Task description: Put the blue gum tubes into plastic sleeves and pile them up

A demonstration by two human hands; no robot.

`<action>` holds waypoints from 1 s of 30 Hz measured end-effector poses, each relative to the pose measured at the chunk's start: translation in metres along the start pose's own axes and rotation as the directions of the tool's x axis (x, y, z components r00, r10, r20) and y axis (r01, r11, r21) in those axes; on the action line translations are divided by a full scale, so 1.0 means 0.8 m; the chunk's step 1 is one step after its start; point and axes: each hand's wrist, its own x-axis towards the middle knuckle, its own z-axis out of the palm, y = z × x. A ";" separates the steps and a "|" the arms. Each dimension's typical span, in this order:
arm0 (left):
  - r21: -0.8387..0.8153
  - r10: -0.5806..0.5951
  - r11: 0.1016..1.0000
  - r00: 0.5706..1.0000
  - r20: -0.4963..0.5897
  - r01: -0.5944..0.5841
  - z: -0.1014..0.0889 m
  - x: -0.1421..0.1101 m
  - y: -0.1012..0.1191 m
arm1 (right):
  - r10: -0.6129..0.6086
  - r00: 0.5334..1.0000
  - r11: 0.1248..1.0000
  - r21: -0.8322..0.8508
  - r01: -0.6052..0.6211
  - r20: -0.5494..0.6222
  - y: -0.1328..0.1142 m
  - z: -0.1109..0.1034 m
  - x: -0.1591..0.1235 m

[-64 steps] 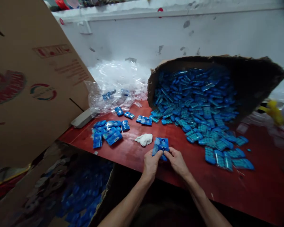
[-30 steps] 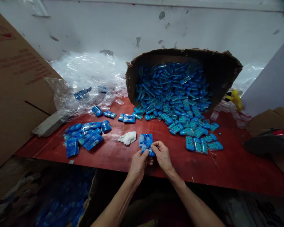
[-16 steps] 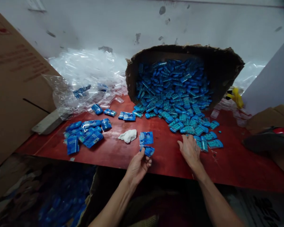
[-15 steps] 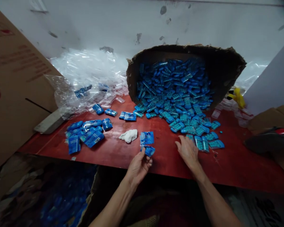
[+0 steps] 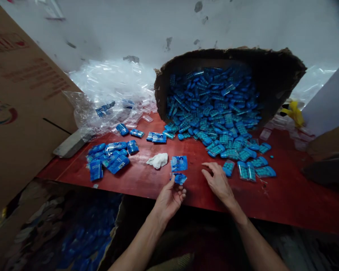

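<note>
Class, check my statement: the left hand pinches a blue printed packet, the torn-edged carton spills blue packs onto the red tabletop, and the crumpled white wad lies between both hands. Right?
Not quite: the crumpled white wad isn't between the left hand and right hand. The head view shows it lies left of the pinched packet. The rest stands.

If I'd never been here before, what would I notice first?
Probably the ragged-edged cardboard box at the back of the red table, with blue packs spilling out of its open front. Next might be the shiny heap of clear plastic to its left. In front, the left hand pinches a blue printed piece; the right hand is open near the packs.
</note>
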 end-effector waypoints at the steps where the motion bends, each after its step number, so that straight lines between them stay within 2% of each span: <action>1: 0.015 0.021 1.000 1.000 0.001 -0.021 0.000 0.000 -0.002 | -0.016 0.997 0.978 0.210 0.001 0.071 -0.013 0.005 -0.004; 2: 0.030 0.047 0.998 0.999 0.006 -0.047 0.001 -0.001 -0.004 | -0.029 0.989 0.924 0.382 -0.029 0.145 -0.025 0.009 -0.008; 4: 0.060 0.101 0.993 0.994 0.039 -0.104 0.001 -0.002 -0.007 | -0.039 0.964 0.811 0.572 -0.124 0.264 -0.045 0.017 -0.015; 8: 0.109 0.171 0.977 0.979 0.113 -0.184 0.002 -0.006 -0.013 | 0.031 0.943 0.681 0.684 -0.263 0.332 -0.062 0.029 -0.019; 12: 0.205 0.197 0.955 0.974 0.113 -0.216 0.002 -0.009 -0.016 | 0.070 0.940 0.594 0.743 -0.308 0.333 -0.061 0.033 -0.016; 16: 0.287 0.231 0.924 0.968 0.102 -0.251 -0.003 -0.012 -0.013 | 0.058 0.966 0.594 0.769 -0.235 0.250 -0.062 0.031 -0.017; 18: 0.274 0.200 0.936 0.975 0.095 -0.219 -0.006 -0.012 -0.010 | 0.019 0.971 0.615 0.763 -0.198 0.237 -0.064 0.029 -0.019; 23: 0.209 0.106 0.970 0.991 0.081 -0.121 -0.011 -0.012 -0.007 | -0.004 0.944 0.572 0.775 -0.269 0.331 -0.063 0.027 -0.022; 25: 0.250 0.127 0.958 0.989 0.073 -0.141 -0.010 -0.013 -0.008 | -0.009 0.929 0.580 0.759 -0.298 0.371 -0.060 0.027 -0.021; 28: 0.347 0.219 0.909 0.973 0.078 -0.233 -0.010 -0.013 -0.010 | -0.007 0.898 0.591 0.726 -0.352 0.440 -0.053 0.029 -0.022; 30: 0.403 0.277 0.867 0.956 0.097 -0.292 -0.011 -0.013 -0.009 | -0.010 0.895 0.639 0.691 -0.337 0.446 -0.048 0.030 -0.024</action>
